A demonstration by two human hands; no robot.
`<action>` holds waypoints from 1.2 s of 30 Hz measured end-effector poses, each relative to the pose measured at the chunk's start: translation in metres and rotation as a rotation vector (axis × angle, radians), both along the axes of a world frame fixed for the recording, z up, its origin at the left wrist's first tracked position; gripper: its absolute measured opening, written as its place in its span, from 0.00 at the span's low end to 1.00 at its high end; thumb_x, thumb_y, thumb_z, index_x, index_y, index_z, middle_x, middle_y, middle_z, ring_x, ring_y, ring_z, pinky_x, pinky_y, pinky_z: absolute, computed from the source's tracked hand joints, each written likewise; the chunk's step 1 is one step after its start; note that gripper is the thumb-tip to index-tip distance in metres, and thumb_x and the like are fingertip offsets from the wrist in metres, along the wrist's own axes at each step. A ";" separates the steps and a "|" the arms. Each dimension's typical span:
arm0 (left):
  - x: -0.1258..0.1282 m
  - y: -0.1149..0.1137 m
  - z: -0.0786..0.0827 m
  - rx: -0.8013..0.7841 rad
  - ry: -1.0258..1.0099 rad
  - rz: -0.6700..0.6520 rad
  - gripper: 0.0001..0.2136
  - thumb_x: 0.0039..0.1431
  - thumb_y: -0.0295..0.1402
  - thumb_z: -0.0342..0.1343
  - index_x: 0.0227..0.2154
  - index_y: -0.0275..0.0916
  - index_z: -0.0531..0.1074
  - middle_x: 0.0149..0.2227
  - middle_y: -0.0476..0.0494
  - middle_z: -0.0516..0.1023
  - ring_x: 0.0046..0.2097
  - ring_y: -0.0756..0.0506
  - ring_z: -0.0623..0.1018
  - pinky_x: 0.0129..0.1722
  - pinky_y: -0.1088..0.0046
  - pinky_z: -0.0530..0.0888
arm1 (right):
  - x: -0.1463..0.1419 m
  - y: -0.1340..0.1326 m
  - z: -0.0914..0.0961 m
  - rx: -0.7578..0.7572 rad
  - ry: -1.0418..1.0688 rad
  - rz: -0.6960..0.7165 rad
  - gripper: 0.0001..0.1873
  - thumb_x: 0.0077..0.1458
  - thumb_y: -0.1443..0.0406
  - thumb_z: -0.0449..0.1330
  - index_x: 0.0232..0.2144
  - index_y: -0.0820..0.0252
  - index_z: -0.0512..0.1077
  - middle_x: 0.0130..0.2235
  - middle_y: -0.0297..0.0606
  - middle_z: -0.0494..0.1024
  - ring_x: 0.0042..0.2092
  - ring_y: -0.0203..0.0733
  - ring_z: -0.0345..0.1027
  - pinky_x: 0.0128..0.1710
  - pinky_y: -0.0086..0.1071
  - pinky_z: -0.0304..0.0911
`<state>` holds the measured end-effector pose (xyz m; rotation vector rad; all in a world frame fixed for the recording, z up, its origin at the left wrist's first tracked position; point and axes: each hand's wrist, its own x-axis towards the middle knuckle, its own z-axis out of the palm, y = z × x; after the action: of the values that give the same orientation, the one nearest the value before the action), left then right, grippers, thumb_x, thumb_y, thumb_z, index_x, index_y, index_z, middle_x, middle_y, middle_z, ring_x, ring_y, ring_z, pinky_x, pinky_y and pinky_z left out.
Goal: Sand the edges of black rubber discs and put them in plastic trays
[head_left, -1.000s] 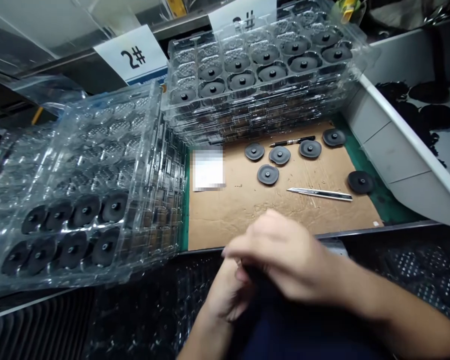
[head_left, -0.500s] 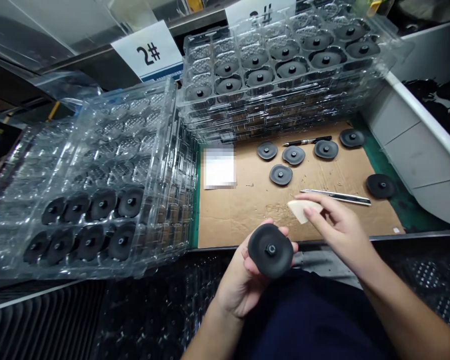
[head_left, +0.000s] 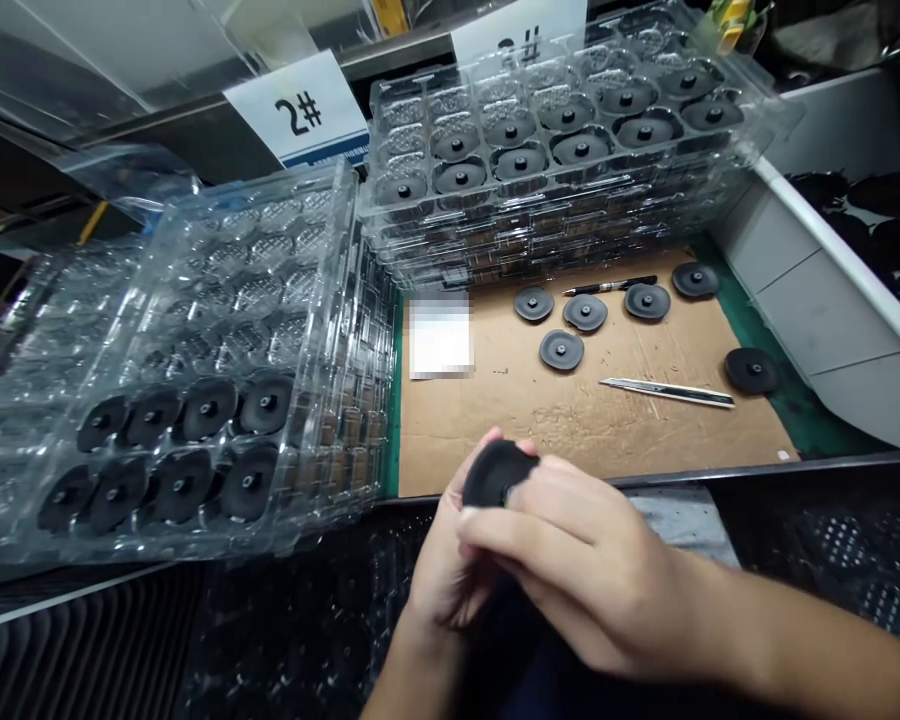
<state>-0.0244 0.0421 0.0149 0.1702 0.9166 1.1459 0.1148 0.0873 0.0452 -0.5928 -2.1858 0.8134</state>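
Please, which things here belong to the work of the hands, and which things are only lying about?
Belonging to the work:
left hand
right hand
black rubber disc

Lying about:
snap-off utility knife
pen
loose black discs
stacked clear plastic trays

Bare hands (head_left: 592,570) and forearms (head_left: 810,630) — dark navy clothing (head_left: 517,650) beneath.

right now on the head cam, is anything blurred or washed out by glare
Head view: glare streaks the stacked clear plastic trays; the right hand and left hand look slightly soft; the black disc shows little detail; the white patch is pixelated; the wide lens bows the edges.
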 end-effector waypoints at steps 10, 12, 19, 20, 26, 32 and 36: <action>0.000 -0.002 0.004 0.074 -0.123 -0.077 0.31 0.38 0.39 0.69 0.50 0.45 0.70 0.49 0.44 0.75 0.47 0.43 0.76 0.46 0.73 0.73 | 0.021 0.023 -0.010 -0.022 0.047 -0.091 0.14 0.59 0.72 0.50 0.43 0.59 0.72 0.36 0.38 0.75 0.35 0.37 0.65 0.36 0.33 0.61; -0.003 -0.003 0.007 0.116 -0.186 -0.137 0.30 0.38 0.40 0.69 0.49 0.45 0.71 0.53 0.42 0.73 0.47 0.40 0.77 0.44 0.69 0.75 | 0.024 0.022 -0.021 -0.253 0.160 -0.192 0.13 0.59 0.70 0.52 0.44 0.56 0.71 0.40 0.37 0.75 0.39 0.37 0.67 0.37 0.30 0.63; -0.006 -0.007 -0.002 0.115 -0.267 -0.131 0.30 0.41 0.45 0.65 0.50 0.48 0.69 0.59 0.42 0.67 0.53 0.38 0.73 0.45 0.69 0.75 | 0.059 -0.016 -0.086 -0.851 0.275 -0.572 0.13 0.58 0.61 0.55 0.44 0.59 0.72 0.40 0.41 0.76 0.33 0.36 0.69 0.24 0.25 0.63; -0.005 -0.006 -0.003 0.111 -0.261 -0.131 0.30 0.41 0.45 0.65 0.50 0.48 0.69 0.58 0.42 0.68 0.53 0.38 0.73 0.45 0.70 0.75 | 0.064 -0.018 -0.084 -0.837 0.220 -0.580 0.13 0.58 0.61 0.55 0.44 0.59 0.72 0.41 0.41 0.76 0.34 0.37 0.69 0.25 0.25 0.64; 0.006 -0.003 0.004 0.060 -0.181 -0.115 0.30 0.39 0.45 0.66 0.50 0.47 0.70 0.51 0.43 0.74 0.50 0.38 0.75 0.44 0.69 0.75 | 0.048 -0.007 -0.013 -0.309 0.027 -0.517 0.15 0.57 0.68 0.56 0.47 0.51 0.71 0.44 0.35 0.75 0.42 0.39 0.69 0.39 0.32 0.65; 0.002 -0.006 0.003 0.093 0.083 0.104 0.31 0.29 0.37 0.72 0.44 0.47 0.74 0.47 0.47 0.78 0.48 0.42 0.76 0.48 0.72 0.72 | 0.017 -0.014 -0.006 -0.148 -0.101 -0.265 0.15 0.57 0.75 0.53 0.46 0.61 0.70 0.35 0.37 0.75 0.34 0.37 0.65 0.34 0.35 0.59; 0.001 -0.010 0.000 0.138 0.107 0.139 0.30 0.31 0.39 0.70 0.44 0.49 0.74 0.48 0.48 0.77 0.48 0.43 0.77 0.47 0.72 0.73 | 0.024 -0.014 -0.009 -0.312 -0.050 -0.134 0.13 0.57 0.74 0.53 0.43 0.58 0.71 0.35 0.33 0.76 0.35 0.33 0.66 0.36 0.31 0.60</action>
<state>-0.0233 0.0323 0.0151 0.2861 0.9552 1.3401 0.1389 0.0735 0.0363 -0.9116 -2.0515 1.0857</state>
